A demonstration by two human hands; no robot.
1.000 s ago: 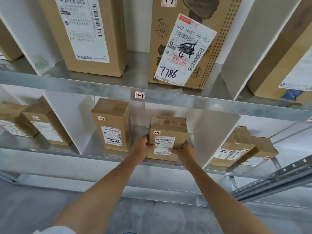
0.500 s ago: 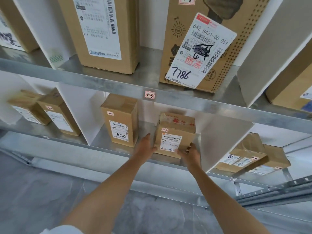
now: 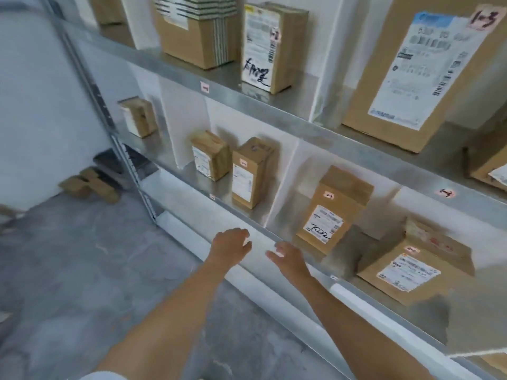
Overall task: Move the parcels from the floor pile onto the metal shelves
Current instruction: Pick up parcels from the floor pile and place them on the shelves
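Cardboard brown parcel (image 3: 414,266) sits on the lower metal shelf (image 3: 290,244), near its front edge. Both hands empty, left hand (image 3: 230,246) and right hand (image 3: 288,257) fingers loosely spread. Placement looks done; next parcel must come from the floor pile (image 3: 90,185).

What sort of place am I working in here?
Probably a parcel pickup or sorting depot: metal shelves split by white dividers, small number tags on the shelf edges, and cardboard parcels with shipping labels.

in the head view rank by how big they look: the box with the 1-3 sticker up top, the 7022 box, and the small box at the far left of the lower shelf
1. Box with the 1-3 sticker, clearly largest.
2. 7022 box.
3. Far-left small box, smallest, though it sits farthest from the camera, so its true size is unsure.
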